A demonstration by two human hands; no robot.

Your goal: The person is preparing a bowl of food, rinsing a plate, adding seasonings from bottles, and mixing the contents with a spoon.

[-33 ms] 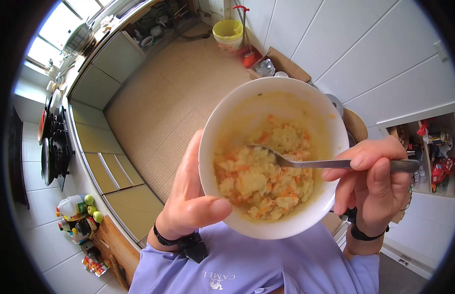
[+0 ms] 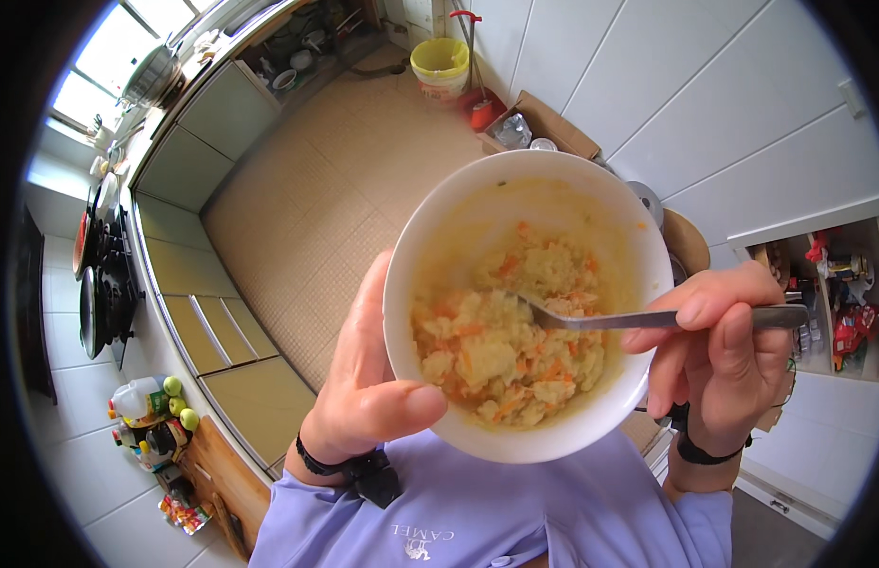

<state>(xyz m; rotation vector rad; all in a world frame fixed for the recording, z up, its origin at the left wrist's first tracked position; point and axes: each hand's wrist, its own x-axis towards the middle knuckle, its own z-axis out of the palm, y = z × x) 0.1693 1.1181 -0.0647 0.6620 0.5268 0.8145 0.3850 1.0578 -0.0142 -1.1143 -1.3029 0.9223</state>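
My left hand grips the left side of a white bowl, thumb on the rim and fingers around the outside. Inside lies a pale yellow mash with orange bits that look like carrot. My right hand pinches the handle of a metal spoon between thumb and fingers, over the bowl's right rim. The spoon's head is mostly buried in the mash, so only its near end shows. The bowl is tipped toward me, held up in front of my chest.
A counter along the left carries black pans, a wooden board, green fruits and bottles. A yellow-lined bucket, a red dustpan and a cardboard box stand by the far wall. Open shelves are at right.
The spoon's head has sunk a little deeper into the mash, with more of it covered. Both hands and the bowl have barely moved.
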